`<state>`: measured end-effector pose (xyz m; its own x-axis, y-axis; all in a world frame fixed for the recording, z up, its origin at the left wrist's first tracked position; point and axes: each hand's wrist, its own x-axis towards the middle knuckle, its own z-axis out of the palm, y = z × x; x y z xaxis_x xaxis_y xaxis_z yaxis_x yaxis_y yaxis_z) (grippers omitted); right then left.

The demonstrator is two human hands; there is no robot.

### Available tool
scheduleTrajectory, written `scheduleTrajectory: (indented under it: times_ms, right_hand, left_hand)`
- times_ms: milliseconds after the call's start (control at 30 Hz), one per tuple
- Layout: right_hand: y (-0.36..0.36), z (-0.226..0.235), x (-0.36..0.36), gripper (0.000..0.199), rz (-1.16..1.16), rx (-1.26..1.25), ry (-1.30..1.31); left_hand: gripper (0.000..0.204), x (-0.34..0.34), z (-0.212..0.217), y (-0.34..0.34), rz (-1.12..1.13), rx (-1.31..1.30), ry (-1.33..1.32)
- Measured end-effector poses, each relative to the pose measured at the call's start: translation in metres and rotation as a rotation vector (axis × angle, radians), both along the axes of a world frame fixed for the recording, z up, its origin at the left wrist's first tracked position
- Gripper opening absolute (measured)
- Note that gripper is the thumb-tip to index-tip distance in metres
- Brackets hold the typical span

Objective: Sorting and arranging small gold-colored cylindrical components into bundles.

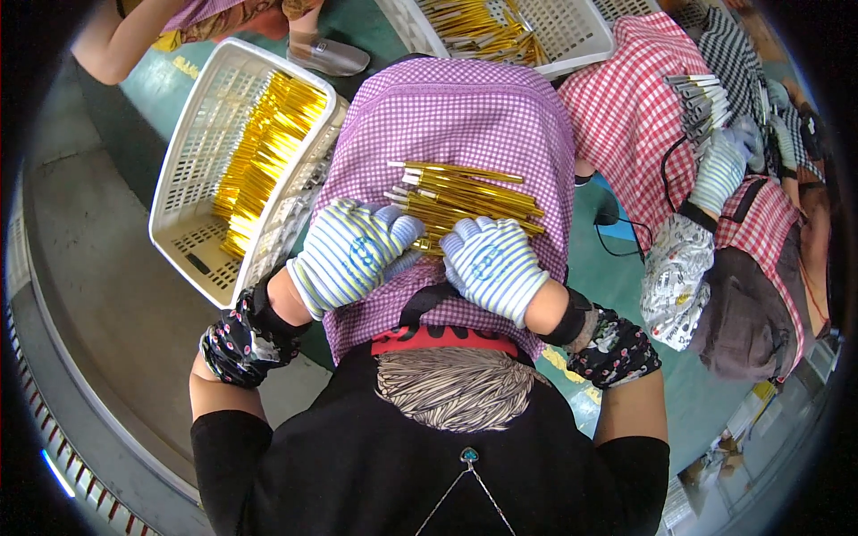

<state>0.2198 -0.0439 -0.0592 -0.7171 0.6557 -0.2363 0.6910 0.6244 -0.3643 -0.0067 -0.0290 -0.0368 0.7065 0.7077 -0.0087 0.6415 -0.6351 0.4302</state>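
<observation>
A loose bundle of slim gold foil sticks point(469, 192) with white or silvery tips lies crosswise on the purple checked cloth point(447, 107) over my lap. My left hand point(357, 255), in a striped knit glove, is closed at the bundle's near left end. Opposite it, my right hand point(492, 268), gloved alike, curls closed at the near right side. A short stretch of gold foil stick point(431, 244) shows between the two hands. My knuckles face up and hide the fingertips, so how many sticks they grip is hidden.
On my left stands a white plastic basket point(170, 201) with many gold sticks. Another white basket point(581, 49) holding similar sticks is at the top. To my right a person in a red checked apron point(626, 80) holds silvery-tipped sticks point(702, 103) in a gloved hand. A black cable hangs between us.
</observation>
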Motion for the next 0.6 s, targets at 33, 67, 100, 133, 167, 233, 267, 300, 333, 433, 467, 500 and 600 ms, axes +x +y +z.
scheduleTrajectory:
  times_ms: [33,67,100,133,167,233,267,300,333,433,467,500,600]
  right_hand:
    - [0.000,0.003,0.003,0.020,-0.048,-0.003,0.055]
    - [-0.001,0.003,0.006,0.018,-0.088,0.017,0.104]
    - [0.002,0.005,0.008,0.020,-0.101,-0.040,0.138]
    - [0.004,0.007,0.009,0.021,-0.114,-0.098,0.172]
    - [0.005,0.007,0.011,0.021,-0.115,-0.096,0.170]
    - [0.006,0.004,0.012,0.025,-0.170,-0.338,0.278]
    - [0.007,0.001,0.013,0.025,-0.169,-0.336,0.279]
    - [0.006,-0.001,0.013,0.026,-0.175,-0.377,0.386]
    - [0.006,-0.004,0.013,0.027,-0.181,-0.418,0.493]
    - [0.013,0.007,0.013,0.029,-0.124,-0.395,0.342]
    - [0.015,0.011,0.015,0.031,-0.081,-0.341,0.218]
    - [0.015,0.011,0.016,0.029,-0.051,-0.206,0.249]
    - [0.018,0.018,0.019,0.028,0.107,0.009,0.129]
  left_hand:
    - [0.026,0.001,-0.001,0.000,-0.022,0.025,0.035]
    - [0.029,0.002,-0.001,0.000,-0.044,0.049,0.069]
    - [0.029,0.004,-0.002,0.001,-0.044,0.050,0.068]
    - [0.028,0.006,-0.002,0.002,-0.068,0.084,0.075]
    - [0.027,0.007,-0.003,0.003,-0.091,0.117,0.081]
    - [0.026,0.007,-0.008,0.006,-0.112,0.154,0.092]
    - [0.023,0.006,-0.012,0.008,-0.127,0.195,0.099]
    - [0.021,0.005,-0.015,0.008,-0.142,0.234,0.107]
    - [0.021,0.003,-0.015,0.008,-0.141,0.232,0.110]
    - [0.011,0.000,-0.012,0.010,-0.096,-0.008,0.104]
    - [0.011,0.001,-0.010,0.011,-0.097,-0.009,0.101]
    - [0.014,0.003,-0.007,0.011,-0.065,-0.090,0.031]
    - [0.028,0.005,0.007,0.012,-0.005,-0.326,0.055]
